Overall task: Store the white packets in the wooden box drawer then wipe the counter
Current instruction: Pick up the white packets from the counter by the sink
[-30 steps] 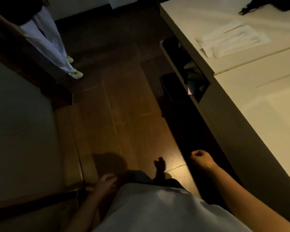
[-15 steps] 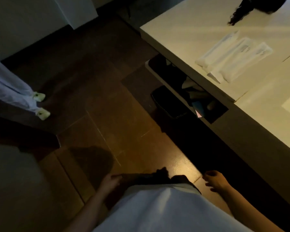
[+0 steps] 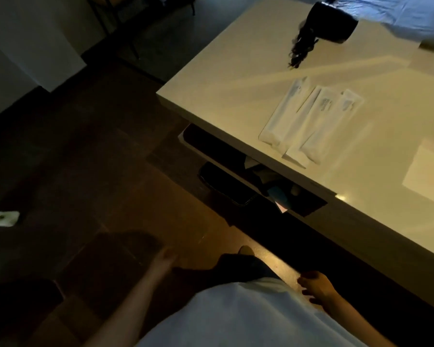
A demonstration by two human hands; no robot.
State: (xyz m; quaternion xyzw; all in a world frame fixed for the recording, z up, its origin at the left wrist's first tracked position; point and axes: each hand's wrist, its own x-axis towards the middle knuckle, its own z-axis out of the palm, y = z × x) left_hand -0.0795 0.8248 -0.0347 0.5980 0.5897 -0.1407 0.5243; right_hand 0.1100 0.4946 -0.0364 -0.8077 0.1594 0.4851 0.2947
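Note:
Several long white packets lie side by side on the pale counter, near its front edge. Under that edge a drawer stands pulled out, dark inside, with a few small items in it. My left hand hangs low over the floor, blurred, with nothing in it. My right hand hangs beside my hip, fingers loosely curled and empty, well below the counter. No wooden box shows in this view.
A black hair dryer with a curly cord lies at the counter's far side. A dark bin stands on the brown floor under the drawer. Another person's pale shoe is at the left edge. A white pillar stands at the back left.
My view has swung right and toward the counter, so the packets and the drawer sit larger and nearer the middle. The other person has slid out to the left edge. Both hands stay low.

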